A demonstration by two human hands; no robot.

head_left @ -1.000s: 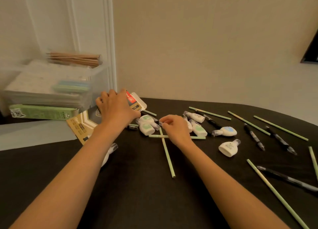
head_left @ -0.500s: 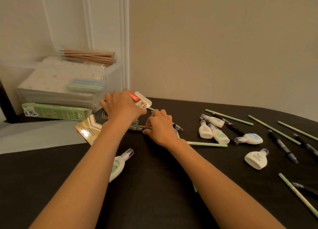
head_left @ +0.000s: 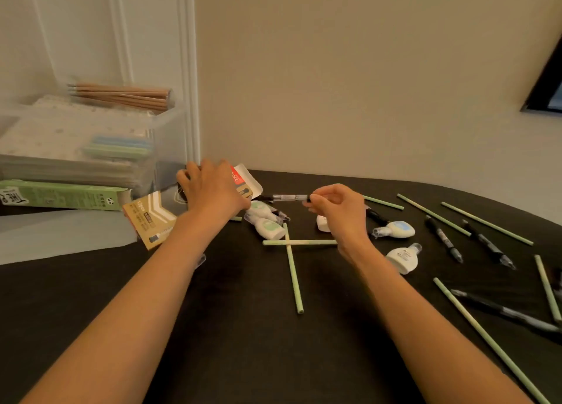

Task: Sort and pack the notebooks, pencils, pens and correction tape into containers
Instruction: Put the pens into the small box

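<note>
Pen (head_left: 289, 197), black with clear plastic barrel, hangs level just right of the open red-and-white cardboard box (head_left: 246, 187), right hand (head_left: 337, 212) pinching its tail, left hand (head_left: 213, 191) clasping the box, seemingly for loading.

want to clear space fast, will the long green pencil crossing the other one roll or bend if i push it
Probably stiff: the long green pencil lies dead straight. Its slim shaft would likely roll on the smooth black table if pushed sideways. Where it crosses the other green pencil, it may pivot rather than slide cleanly.
</note>
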